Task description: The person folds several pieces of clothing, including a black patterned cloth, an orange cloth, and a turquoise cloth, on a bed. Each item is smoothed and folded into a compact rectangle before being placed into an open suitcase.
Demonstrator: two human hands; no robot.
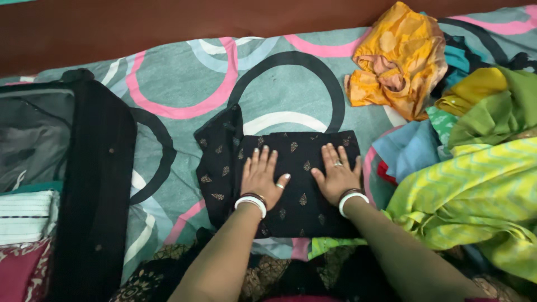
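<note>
A black garment with small gold motifs (296, 168) lies folded into a rough rectangle on the bedsheet (184, 84). A loose part of it sticks out at its upper left. My left hand (262, 176) presses flat on the garment's left half, fingers spread, a ring and white bangles on it. My right hand (337, 174) rests flat on the right half, also with a ring and white bangle. Neither hand grips anything.
An open black suitcase (92, 184) sits at the left with a striped folded cloth (25, 215) and a maroon one inside. A heap of clothes (475, 168) in yellow, green and blue fills the right. An orange garment (400, 56) lies crumpled at the top right.
</note>
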